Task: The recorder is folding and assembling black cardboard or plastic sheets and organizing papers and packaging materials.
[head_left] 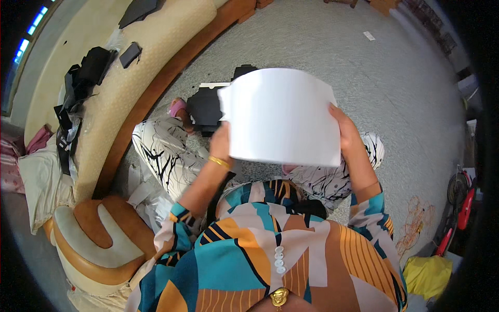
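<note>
A large white sheet (283,117) is held up in front of me, bowed along its top, with a notched, uneven left edge. My left hand (222,143) is closed on its left edge, the fingers partly hidden behind the sheet. At the right edge, my right hand (345,130) grips it, thumb on the front face and the other fingers out of sight. Beyond the sheet, black flat pieces (204,108) lie on the floor beside my foot, partly covered by the sheet. A thin white strip (214,85) lies at their far edge.
On the left, a mattress on a wooden bed frame (148,86) carries black pieces (93,65) and a small dark pouch (130,54). A brown and cream cushioned seat (99,242) stands near left. Orange tangled cord (416,223) and a yellow cloth (429,275) lie at right.
</note>
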A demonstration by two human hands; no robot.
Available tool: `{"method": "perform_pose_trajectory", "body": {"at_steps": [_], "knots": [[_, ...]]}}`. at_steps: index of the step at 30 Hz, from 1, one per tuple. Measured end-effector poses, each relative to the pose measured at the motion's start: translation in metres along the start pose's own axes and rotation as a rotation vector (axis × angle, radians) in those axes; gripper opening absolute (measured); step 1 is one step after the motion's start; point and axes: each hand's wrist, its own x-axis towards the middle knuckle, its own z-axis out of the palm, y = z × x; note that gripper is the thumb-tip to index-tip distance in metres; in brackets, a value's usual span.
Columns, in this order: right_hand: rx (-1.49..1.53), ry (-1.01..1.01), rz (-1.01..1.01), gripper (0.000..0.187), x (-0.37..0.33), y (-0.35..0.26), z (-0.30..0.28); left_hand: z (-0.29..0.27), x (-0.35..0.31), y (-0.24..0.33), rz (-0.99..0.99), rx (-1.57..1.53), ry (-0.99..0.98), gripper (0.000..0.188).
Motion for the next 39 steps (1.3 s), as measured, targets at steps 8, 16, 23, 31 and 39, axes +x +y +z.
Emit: {"method": "perform_pose_trajectory", "body": {"at_steps": [8,16,23,31,39], "knots": [[-0.42,0.011,0.024,0.026,0.086,-0.023,-0.081,-0.023,0.121,-0.005,0.108,0.039,0.336,0.038],[-0.736,0.426,-0.131,0.013,0.153,-0.012,-0.125,0.0,0.182,-0.049,0.136,0.423,0.455,0.032],[-1.229,0.732,-0.189,0.023,0.177,0.037,-0.164,-0.005,0.197,-0.084,-0.01,0.843,0.389,0.036],[-1.431,0.77,-0.137,0.032,0.186,0.069,-0.194,-0.001,0.193,-0.099,-0.116,1.076,0.287,0.039],[-1.411,0.762,0.06,0.035,0.19,0.091,-0.196,-0.01,0.2,-0.117,-0.188,1.252,0.253,0.041]]}}
